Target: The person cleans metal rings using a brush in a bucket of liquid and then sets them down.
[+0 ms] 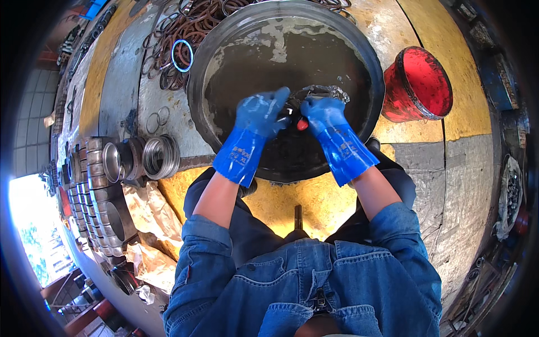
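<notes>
Both my hands wear blue rubber gloves and work over a large black round basin (370,73) of dark liquid on the floor. My left hand (261,112) is closed on a dark part with a white spot, held just above the liquid. My right hand (320,112) grips a small tool with a red handle (302,124) that touches the same part. A shiny wet metal piece (328,91) lies in the basin just beyond my right hand. What exactly the dark part is stays hidden by the gloves.
A red bucket (418,84) stands right of the basin. Several rubber rings, one blue (182,55), lie piled at the upper left. Metal rings and sleeves (160,156) are stacked in rows on the left, beside crumpled brown paper (149,208).
</notes>
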A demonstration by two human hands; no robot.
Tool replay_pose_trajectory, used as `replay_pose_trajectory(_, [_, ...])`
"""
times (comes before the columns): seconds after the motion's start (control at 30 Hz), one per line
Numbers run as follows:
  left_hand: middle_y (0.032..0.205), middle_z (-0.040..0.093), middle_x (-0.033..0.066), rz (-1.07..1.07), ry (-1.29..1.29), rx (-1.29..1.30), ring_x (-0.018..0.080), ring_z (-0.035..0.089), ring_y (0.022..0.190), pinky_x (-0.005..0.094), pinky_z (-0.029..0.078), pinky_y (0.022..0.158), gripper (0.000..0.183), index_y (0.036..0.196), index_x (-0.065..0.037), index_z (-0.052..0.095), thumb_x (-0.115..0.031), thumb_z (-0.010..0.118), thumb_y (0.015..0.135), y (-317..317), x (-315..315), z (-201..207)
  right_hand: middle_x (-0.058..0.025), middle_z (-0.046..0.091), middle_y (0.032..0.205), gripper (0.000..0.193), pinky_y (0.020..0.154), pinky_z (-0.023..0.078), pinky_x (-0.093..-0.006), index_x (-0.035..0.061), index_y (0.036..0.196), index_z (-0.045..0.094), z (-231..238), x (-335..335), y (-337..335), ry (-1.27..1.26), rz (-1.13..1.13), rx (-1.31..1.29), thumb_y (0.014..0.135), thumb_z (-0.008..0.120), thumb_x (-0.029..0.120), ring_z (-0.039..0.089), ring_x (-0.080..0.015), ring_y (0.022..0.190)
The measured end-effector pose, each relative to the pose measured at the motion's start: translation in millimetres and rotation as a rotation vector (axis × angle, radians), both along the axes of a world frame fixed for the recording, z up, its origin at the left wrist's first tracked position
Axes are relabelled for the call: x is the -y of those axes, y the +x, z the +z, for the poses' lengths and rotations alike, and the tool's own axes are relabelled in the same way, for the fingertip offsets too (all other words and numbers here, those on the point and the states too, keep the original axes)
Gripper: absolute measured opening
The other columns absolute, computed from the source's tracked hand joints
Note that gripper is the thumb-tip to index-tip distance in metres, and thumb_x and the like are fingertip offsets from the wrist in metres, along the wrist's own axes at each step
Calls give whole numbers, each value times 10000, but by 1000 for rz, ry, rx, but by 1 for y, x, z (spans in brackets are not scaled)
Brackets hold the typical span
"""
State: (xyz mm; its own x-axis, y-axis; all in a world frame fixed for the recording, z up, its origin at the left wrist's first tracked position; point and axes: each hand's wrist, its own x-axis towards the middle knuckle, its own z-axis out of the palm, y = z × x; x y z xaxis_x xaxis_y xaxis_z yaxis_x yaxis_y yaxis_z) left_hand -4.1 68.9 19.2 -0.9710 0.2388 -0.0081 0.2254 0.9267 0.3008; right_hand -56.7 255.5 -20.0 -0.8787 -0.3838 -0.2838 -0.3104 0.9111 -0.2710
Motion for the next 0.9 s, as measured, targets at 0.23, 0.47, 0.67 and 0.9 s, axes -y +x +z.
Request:
replay_pose_trajectory(0.23, [976, 725, 93, 248, 503, 357, 190, 685, 899, 339, 546, 849, 289, 1221, -91, 660, -188, 705, 952, 4, 10, -22, -129, 757, 1001, 215, 843, 563, -425, 150, 1014, 757, -16, -38, -7, -324, -292, 92, 877, 731, 313, 726, -334, 919])
replay_pose_trajectory(0.47, [888, 698, 30, 385, 702, 297, 102, 636, 768, 265, 533, 710, 259, 1176, -60, 672, -165, 736, 948, 9, 28, -22, -75, 755, 874, 326, 679, 548, -277, 9, 1088, 755, 50, -33, 7, -1375, -472, 422, 929, 753, 293, 684, -130, 737])
replay_pose_trajectory(0.67, [886, 714, 47, 413, 928, 231, 119, 653, 749, 255, 525, 672, 271, 1187, -42, 684, -176, 722, 954, 13, 30, -13, -84, 749, 873, 293, 569, 522, -280, 39, 1109, 743, 25, -30, -5, -1470, -654, 518, 936, 745, 276, 671, -141, 648])
replay_pose_trajectory(0.9, [677, 553, -33, 586, 1473, 346, 59, 417, 461, 228, 291, 417, 307, 1251, -74, 672, -192, 674, 968, 10, 59, -13, -75, 731, 872, 263, 619, 540, -293, 40, 1057, 742, -35, -35, -3, -1598, -981, 590, 914, 742, 261, 665, -174, 689])
